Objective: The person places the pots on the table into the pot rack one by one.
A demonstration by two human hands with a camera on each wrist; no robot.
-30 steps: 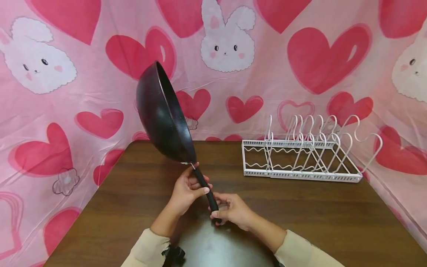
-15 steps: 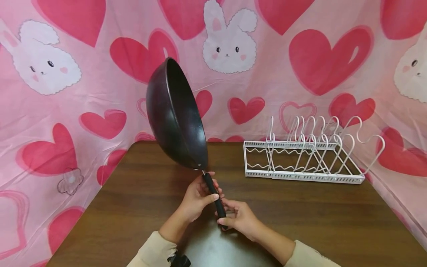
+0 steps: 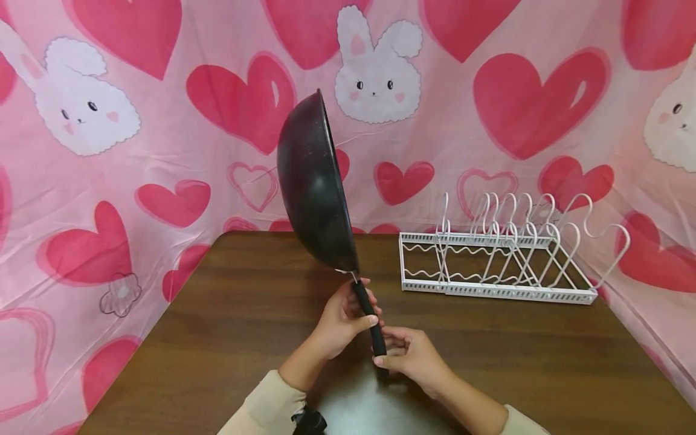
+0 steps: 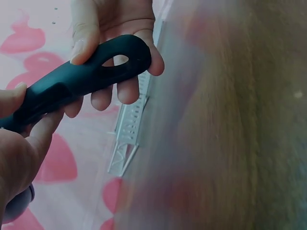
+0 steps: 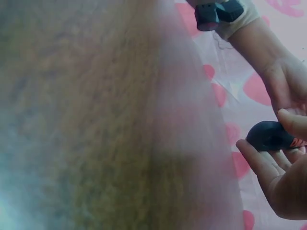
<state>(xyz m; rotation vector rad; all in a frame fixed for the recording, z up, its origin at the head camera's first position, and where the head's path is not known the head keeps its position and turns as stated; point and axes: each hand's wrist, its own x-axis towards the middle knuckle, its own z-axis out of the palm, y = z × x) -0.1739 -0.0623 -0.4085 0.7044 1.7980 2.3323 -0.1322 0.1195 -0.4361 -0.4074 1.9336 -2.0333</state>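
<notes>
Pink patterned cloth (image 3: 446, 133) hangs behind and along both sides, printed with large red hearts (image 3: 541, 106), white rabbit heads (image 3: 377, 81) and a few outlined flowers. Before it spreads a dark brown wood-grain tabletop (image 3: 217, 350), with a pale sheen of light near its front edge.

At the back right of the tabletop lies a long white wire rack (image 3: 492, 291). Its low frame has perforated rails front and back and wavy wires inside, and a row of looped dividers stands up from it, most of them toward the right.

Left of the rack and well apart from it, a black wok (image 3: 314, 181) is held up nearly on end, its bowl at the top and leaning slightly left. The rounded underside faces left, the opening right.

Two cream sleeves (image 3: 266, 405) reach in from the front. The left hand (image 3: 342, 320) grips the wok's black handle (image 3: 377, 343) on its upper part, thumb across the front and fingers behind. Just below, the right hand (image 3: 413, 359) pinches the lower end between thumb and fingers.

Smallest are a black device (image 3: 311, 422) at the left cuff and the handle's rounded tip (image 4: 143, 55), pierced by an oval hole.
</notes>
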